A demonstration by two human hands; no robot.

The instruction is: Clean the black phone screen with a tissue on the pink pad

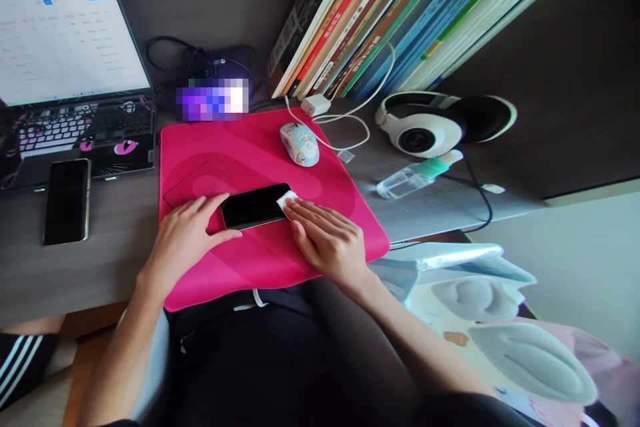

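Phone [253,207] lies on mat [260,263]: your left fingers [214,204] spread wide at 9 o'clock end, right fingers [320,215] hold white pad [285,200] against 3 o'clock end. Wiping looks underway, remainder unclear; clear sheet [200,180] lies apart, 10 o'clock.

Study corner, home or dormitory: which could not be told. Grey desk [115,247] held open laptop [60,40], patterned mouse [300,145] on pink mat [250,147], white headphones [440,133]; row of books [370,27] stood along the back.
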